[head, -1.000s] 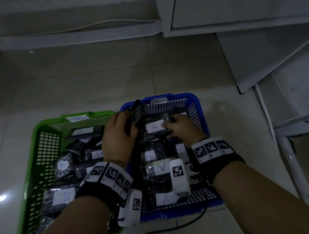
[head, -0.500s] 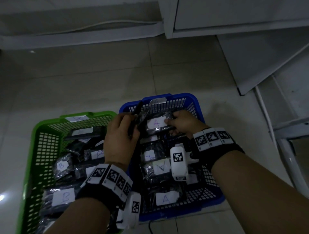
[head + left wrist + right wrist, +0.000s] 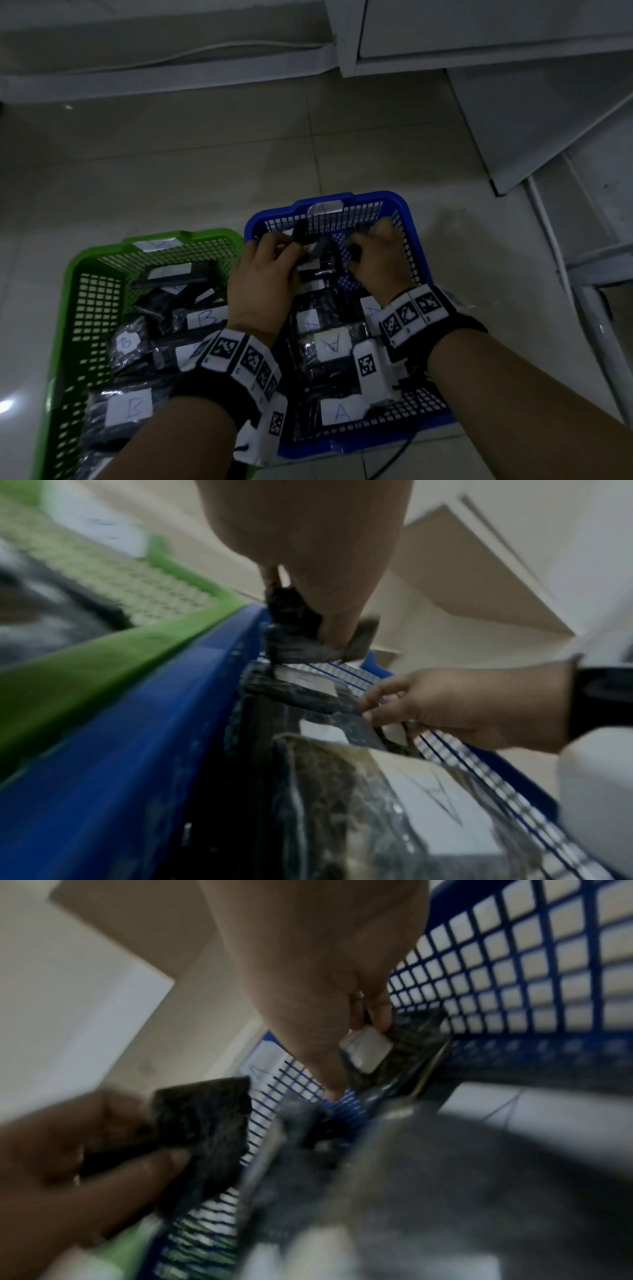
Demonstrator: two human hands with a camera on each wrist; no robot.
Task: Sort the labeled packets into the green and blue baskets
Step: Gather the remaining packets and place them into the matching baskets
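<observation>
A green basket (image 3: 77, 274) on the left holds several dark packets with white "B" labels (image 3: 129, 409). Beside it a blue basket (image 3: 409, 219) holds several packets labelled "A" (image 3: 340, 411). My left hand (image 3: 263, 270) grips a dark packet (image 3: 301, 639) over the far left of the blue basket. My right hand (image 3: 376, 257) reaches into the far part of the blue basket and pinches a dark packet with a white label (image 3: 368, 1047) near the mesh wall. That packet's letter is hidden.
The baskets stand side by side on a pale tiled floor (image 3: 171, 178). White furniture (image 3: 479, 34) stands at the far right, a slanted white panel (image 3: 531, 113) below it. A cable (image 3: 394, 462) trails under the blue basket's near edge.
Both hands have moved toward the blue basket's far end. The right hand went from the middle "A" packet to a packet by the far wall.
</observation>
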